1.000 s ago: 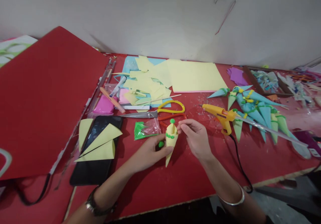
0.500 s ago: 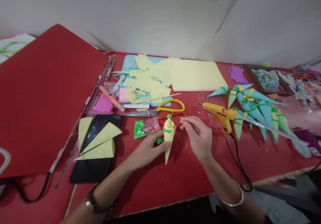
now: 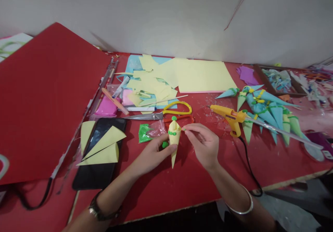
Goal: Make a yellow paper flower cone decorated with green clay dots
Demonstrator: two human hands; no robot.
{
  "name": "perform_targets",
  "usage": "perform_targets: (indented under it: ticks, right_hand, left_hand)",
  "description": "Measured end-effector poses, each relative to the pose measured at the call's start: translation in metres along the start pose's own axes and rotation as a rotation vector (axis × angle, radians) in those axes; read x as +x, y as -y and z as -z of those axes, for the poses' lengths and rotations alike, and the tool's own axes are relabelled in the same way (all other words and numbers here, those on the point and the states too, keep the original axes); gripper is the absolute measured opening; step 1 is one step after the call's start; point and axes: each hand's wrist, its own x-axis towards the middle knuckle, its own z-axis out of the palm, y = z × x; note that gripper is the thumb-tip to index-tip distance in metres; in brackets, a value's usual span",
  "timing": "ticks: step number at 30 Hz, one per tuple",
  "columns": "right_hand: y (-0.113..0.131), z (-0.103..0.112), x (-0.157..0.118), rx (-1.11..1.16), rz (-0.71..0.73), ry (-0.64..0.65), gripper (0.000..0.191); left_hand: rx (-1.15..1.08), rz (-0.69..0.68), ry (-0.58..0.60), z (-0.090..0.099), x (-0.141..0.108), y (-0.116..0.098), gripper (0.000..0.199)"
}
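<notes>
My left hand (image 3: 154,153) grips a pale yellow paper cone (image 3: 174,143), point down, with green balls around its rim and one on top. A green clay lump (image 3: 165,144) sits by the fingers of that hand. My right hand (image 3: 205,143) pinches a tiny green ball (image 3: 184,129) between thumb and finger, close to the cone's right rim. Behind the left hand lies a plastic bag of green clay (image 3: 145,132). Scissors (image 3: 156,116) with yellow and red handles rest just beyond the cone.
A yellow glue gun (image 3: 229,115) with a cable and finished blue and green cones (image 3: 277,116) lie at right. Yellow cut pieces (image 3: 104,145) rest on a black phone (image 3: 93,176) at left. Paper scraps (image 3: 148,83) and a yellow sheet (image 3: 205,76) lie at the back.
My right hand has moved slightly left, bringing its fingertips nearer the cone's rim. The cone remains in my left hand. The view has shifted a little.
</notes>
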Motion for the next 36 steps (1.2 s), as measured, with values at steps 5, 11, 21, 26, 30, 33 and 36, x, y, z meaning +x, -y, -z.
perform_targets:
  ticks: [5, 11, 21, 26, 30, 33, 36]
  right_hand:
    - [0.0010, -0.0009, 0.0000, -0.044, 0.054, 0.114, 0.015]
    - [-0.0008, -0.0031, -0.0009, -0.036, 0.062, 0.125, 0.015]
    - [0.0000, -0.0037, 0.0007, -0.045, 0.050, 0.174, 0.010]
    - [-0.0016, -0.0037, 0.0019, 0.013, 0.012, 0.233, 0.010]
    - [-0.0042, -0.0052, 0.0020, 0.175, -0.025, 0.233, 0.018]
    - [-0.0061, -0.0063, 0.0013, 0.243, -0.092, 0.250, 0.022]
    - [-0.0065, -0.0066, 0.0004, 0.273, -0.167, 0.300, 0.021]
  left_hand:
    - [-0.019, -0.026, -0.019, -0.0008, -0.0001, -0.0028, 0.025]
    - [-0.027, -0.039, -0.016, -0.0016, 0.0001, -0.0017, 0.025]
    - [0.048, -0.002, -0.013, -0.0039, -0.0010, -0.0017, 0.022]
    - [0.059, 0.004, -0.003, -0.0037, -0.0007, -0.0015, 0.024]
    - [0.041, 0.004, 0.022, -0.0028, -0.0003, -0.0009, 0.024]
    - [0.044, 0.004, 0.028, -0.0026, -0.0001, -0.0017, 0.025]
    - [0.044, 0.004, 0.023, -0.0025, -0.0006, -0.0037, 0.026]
